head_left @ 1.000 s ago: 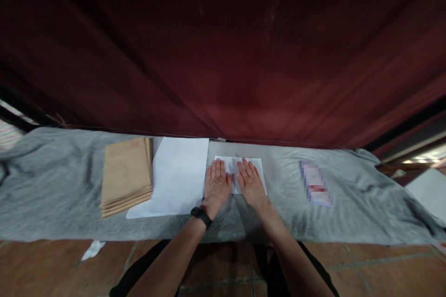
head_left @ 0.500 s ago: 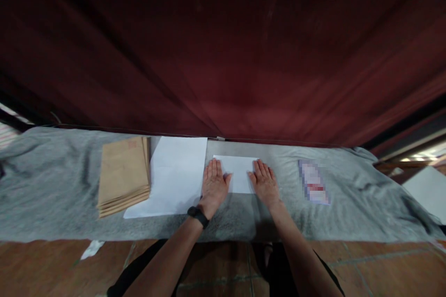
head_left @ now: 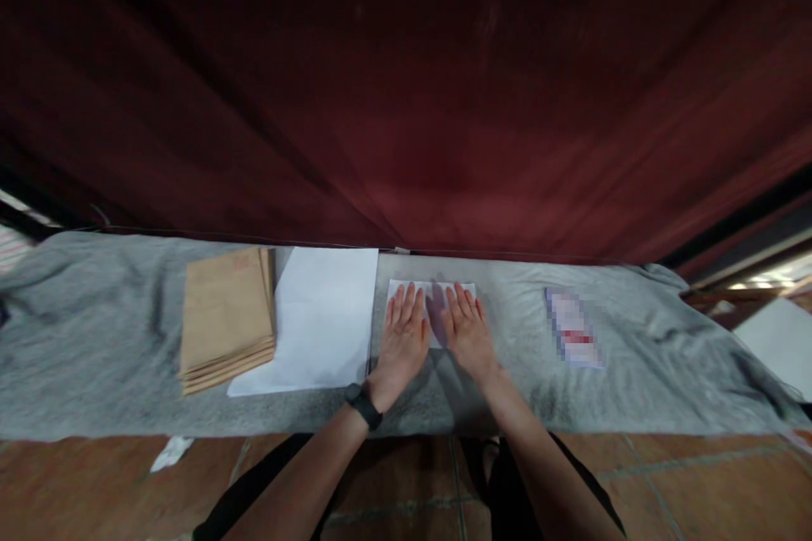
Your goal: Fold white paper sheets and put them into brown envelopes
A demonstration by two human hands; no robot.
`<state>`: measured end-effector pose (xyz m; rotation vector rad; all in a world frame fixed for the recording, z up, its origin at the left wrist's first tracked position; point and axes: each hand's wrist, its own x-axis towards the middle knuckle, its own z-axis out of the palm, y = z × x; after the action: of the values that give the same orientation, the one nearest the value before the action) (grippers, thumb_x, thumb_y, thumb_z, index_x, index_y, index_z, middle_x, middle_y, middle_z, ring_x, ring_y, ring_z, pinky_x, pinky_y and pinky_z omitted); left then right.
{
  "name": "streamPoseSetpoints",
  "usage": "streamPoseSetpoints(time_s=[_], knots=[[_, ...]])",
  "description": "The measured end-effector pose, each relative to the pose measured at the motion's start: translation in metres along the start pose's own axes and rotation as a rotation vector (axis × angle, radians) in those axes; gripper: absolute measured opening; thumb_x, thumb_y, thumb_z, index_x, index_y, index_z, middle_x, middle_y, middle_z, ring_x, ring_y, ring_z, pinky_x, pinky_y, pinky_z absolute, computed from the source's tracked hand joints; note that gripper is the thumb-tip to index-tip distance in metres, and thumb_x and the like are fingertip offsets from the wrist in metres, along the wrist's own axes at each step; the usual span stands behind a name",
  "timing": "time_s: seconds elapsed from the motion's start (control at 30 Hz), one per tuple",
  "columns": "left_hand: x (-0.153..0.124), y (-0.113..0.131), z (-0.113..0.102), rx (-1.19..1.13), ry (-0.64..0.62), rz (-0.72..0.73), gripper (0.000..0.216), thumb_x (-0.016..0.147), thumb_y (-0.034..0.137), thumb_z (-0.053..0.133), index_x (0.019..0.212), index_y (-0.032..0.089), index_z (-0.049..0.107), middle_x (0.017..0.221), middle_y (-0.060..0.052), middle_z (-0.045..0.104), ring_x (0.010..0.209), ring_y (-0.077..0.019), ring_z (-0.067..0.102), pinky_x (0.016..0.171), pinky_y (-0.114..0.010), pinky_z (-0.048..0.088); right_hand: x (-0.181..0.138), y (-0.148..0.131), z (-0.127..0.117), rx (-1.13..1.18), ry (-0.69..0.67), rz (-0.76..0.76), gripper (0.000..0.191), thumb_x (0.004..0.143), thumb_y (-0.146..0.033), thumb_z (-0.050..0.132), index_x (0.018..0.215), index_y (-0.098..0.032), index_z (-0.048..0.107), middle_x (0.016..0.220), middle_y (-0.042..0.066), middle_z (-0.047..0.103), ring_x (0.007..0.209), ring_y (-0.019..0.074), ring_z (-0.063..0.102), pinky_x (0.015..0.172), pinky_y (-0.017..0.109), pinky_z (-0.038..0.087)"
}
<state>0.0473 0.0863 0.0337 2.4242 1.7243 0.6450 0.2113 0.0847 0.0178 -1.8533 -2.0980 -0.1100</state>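
On the long grey fabric cloth, near mid-length, lies a small white rectangular paper. The left hand and right hand rest over it, palms down, fingers extended, grasping nothing. The step in hand appears to be flattening the paper. The next move calls for even pressure, clear of the large white paper sheet just beside the left hand.

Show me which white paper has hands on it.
The small paper under the left hand and right hand; no hand touches the larger sheet partly beneath the brown stack.
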Motion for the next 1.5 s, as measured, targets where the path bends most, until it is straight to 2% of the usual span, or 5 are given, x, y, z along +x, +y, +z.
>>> streamPoseSetpoints(time_s=[0.6, 0.83, 1.07, 1.33, 1.5], knots=[[0.007, -0.032, -0.013, -0.129, -0.066, -0.268, 0.055, 0.09, 0.024, 0.05, 0.142, 0.005, 0.047, 0.146, -0.024, 0.051, 0.143, -0.0327, 0.041, 0.113, -0.047, 0.038, -0.011, 0.002, 0.017, -0.073, 0.008, 0.012, 0.053, 0.104, -0.042, 0.037, 0.153, -0.022, 0.039, 0.159, 0.013, 0.036, 0.145, 0.0285, 0.038, 0.117, 0.047, 0.029], [0.021, -0.039, -0.017, -0.876, 0.013, -0.58, 0.064, 0.072, 0.017, 0.064, 0.135, 0.016, 0.055, 0.102, -0.007, 0.072, 0.081, -0.0207, 0.07, 0.08, -0.035, 0.057, -0.008, -0.003, 0.01, -0.01, -0.044, 0.038, 0.053, 0.104, -0.039, 0.039, 0.153, -0.02, 0.039, 0.159, 0.016, 0.036, 0.146, 0.0306, 0.035, 0.117, 0.052, 0.028], [0.026, -0.023, -0.046, -1.452, 0.118, -0.632, 0.07, 0.068, 0.026, 0.07, 0.135, 0.018, 0.053, 0.092, -0.002, 0.07, 0.079, -0.0179, 0.067, 0.073, -0.03, 0.054, -0.003, -0.023, -0.029, 0.238, -0.081, -0.203, 0.07, 0.096, -0.04, 0.051, 0.159, -0.027, 0.023, 0.163, 0.007, 0.031, 0.148, 0.0263, 0.032, 0.123, 0.051, 0.021], [0.014, 0.0, -0.045, -1.647, -0.044, -0.876, 0.041, 0.09, 0.043, 0.059, 0.124, 0.021, 0.057, 0.12, -0.012, 0.068, 0.105, -0.0216, 0.068, 0.077, -0.033, 0.058, 0.016, -0.014, -0.06, 1.433, 0.271, 0.544, 0.053, 0.097, -0.049, 0.046, 0.134, -0.013, 0.057, 0.121, 0.012, 0.071, 0.109, 0.0263, 0.069, 0.095, 0.042, 0.056], [0.0, 0.015, -0.029, -1.753, -0.125, -0.734, 0.05, 0.075, 0.039, 0.076, 0.118, 0.018, 0.062, 0.117, -0.012, 0.072, 0.1, -0.0253, 0.07, 0.083, -0.037, 0.058, 0.001, -0.036, -0.046, 1.691, 0.192, 0.575, 0.05, 0.095, -0.05, 0.05, 0.13, -0.015, 0.057, 0.12, 0.012, 0.072, 0.103, 0.0263, 0.071, 0.092, 0.043, 0.058]])
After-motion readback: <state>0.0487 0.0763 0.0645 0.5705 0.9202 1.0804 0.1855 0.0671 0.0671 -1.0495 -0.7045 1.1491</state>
